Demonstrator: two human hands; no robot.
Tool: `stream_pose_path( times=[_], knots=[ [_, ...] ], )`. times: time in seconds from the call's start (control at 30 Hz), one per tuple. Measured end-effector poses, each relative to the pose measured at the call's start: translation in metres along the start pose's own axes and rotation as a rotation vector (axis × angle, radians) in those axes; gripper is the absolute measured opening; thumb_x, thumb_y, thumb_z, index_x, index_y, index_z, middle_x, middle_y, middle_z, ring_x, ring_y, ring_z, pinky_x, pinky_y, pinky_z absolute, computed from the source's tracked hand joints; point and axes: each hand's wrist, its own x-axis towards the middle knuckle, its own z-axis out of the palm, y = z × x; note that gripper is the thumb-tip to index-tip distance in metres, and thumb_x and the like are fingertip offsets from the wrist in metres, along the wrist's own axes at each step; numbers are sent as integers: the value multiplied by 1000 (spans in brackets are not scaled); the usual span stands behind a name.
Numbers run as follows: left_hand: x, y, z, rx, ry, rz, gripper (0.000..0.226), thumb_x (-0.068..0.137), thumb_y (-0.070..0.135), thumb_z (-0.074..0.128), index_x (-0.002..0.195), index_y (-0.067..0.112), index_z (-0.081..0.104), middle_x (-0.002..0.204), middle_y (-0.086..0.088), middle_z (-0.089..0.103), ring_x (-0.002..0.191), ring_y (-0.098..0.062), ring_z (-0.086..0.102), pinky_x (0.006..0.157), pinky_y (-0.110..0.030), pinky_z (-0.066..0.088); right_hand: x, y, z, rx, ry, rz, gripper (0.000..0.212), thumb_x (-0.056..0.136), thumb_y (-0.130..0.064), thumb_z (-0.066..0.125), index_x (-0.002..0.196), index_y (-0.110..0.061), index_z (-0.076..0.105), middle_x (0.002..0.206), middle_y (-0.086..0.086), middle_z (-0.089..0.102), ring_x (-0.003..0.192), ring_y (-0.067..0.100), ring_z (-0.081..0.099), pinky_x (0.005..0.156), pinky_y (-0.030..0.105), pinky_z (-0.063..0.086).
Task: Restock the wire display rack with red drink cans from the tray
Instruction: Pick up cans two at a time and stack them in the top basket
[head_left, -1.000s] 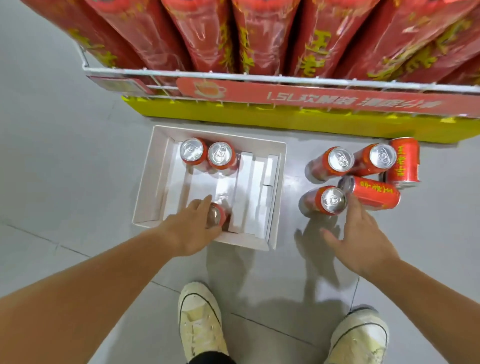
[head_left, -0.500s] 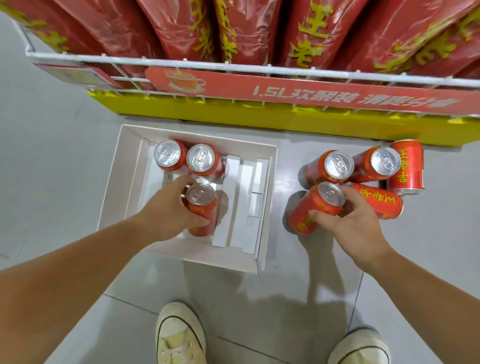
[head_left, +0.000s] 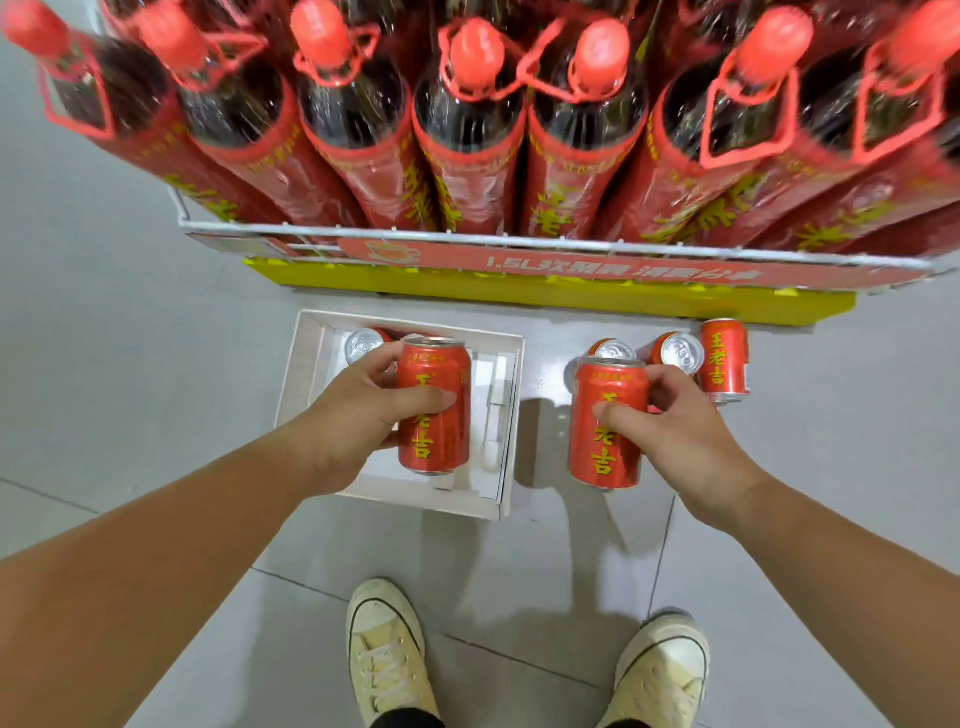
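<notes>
Lifted: left can (head_left: 434, 410) clear of tray (head_left: 306, 364), right can (head_left: 608, 431) off floor (head_left: 156, 364).
Fingers (head_left: 415, 402): wrapped round each, cans upright.
Wire rack (head_left: 467, 239): ahead of your fingers.

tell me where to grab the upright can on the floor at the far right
Grip the upright can round the middle of its side wall, coming from the right and front. It stands on its base with open floor on that side, while a neighbouring can crowds its left and the yellow base sits close behind.
</notes>
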Motion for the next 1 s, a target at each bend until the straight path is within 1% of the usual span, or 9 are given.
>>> stream_pose_path(
  times=[0.13, 0.23, 0.37, 0.5, 0.6, 0.73, 0.87, 0.93, 1.0],
  knots=[
    [-60, 60, 7, -41, 2, 44, 45, 83, 11, 77, 122, 30, 67, 112, -2, 77, 103, -23, 73, 84, -38, 57, -55, -73, -12, 43, 13, -60, 37, 84, -18, 78, 117, -22, 63, 107, 2, 70, 95, 18, 70, 75, 31, 57],
    [-114, 109, 16, -63, 15, 86, 47, 81, 15, 81, 124, 27, 66, 114, -6, 76, 106, -27, 72, 88, -46, 60, -103, -130, -18, 97, 39, -89, 38, 83, -17, 79, 118, -22, 64, 106, 3, 73, 95, 22, 73, 85, 45, 60],
    [-195, 186, 32, -104, 12, 163, 43, 83, 10, 78, 122, 24, 67, 106, 0, 77, 85, -12, 74, 66, -29, 59, -176, -216, -31, 143, 69, -131, 46, 69, -36, 83, 111, -27, 67, 108, 10, 75, 96, 33, 74, 87, 56, 59],
    [-286, 278, 41, -99, 26, 262, 48, 77, 13, 86, 116, 30, 64, 108, 5, 77, 92, -9, 73, 77, -31, 57, -256, -320, -50, 131, 140, -231, 34, 83, -22, 80, 112, -27, 64, 111, 2, 73, 94, 20, 73, 84, 49, 61],
    [-356, 350, 44, -81, 43, 364, 52, 73, 15, 88, 118, 19, 62, 112, -3, 75, 95, -15, 73, 79, -33, 57, -316, -398, -67, 121, 193, -322, 31, 84, -18, 79, 109, -21, 63, 108, 7, 73, 96, 22, 72, 88, 49, 58],
    [-438, 433, 40, -86, 46, 501, 56, 74, 14, 89, 122, 12, 62, 111, -4, 76, 103, -19, 72, 92, -39, 58, -387, -489, -78, 129, 280, -449, 43, 73, -33, 84, 109, -19, 64, 104, 6, 73, 95, 25, 72, 87, 53, 58],
    [-505, 502, 33, -95, 31, 639, 41, 78, 13, 85, 113, 17, 66, 104, 2, 78, 96, -13, 74, 83, -35, 59, -445, -565, -88, 142, 304, -585, 41, 76, -33, 83, 111, -23, 62, 107, 3, 73, 99, 21, 71, 89, 43, 58],
    [-533, 534, 27, -72, 34, 711, 41, 76, 14, 86, 112, 18, 66, 105, 1, 78, 93, -11, 75, 76, -30, 58, -470, -601, -92, 148, 322, -643, 44, 72, -40, 82, 108, -26, 62, 106, 2, 73, 97, 18, 71, 89, 45, 58],
    [-557, 564, 20, -33, 47, 774, 44, 73, 18, 89, 111, 20, 67, 104, 0, 78, 94, -14, 75, 75, -32, 59, -490, -632, -97, 156, 343, -693, 51, 62, -49, 80, 105, -27, 62, 104, 1, 73, 95, 17, 71, 88, 47, 58]
  ],
)
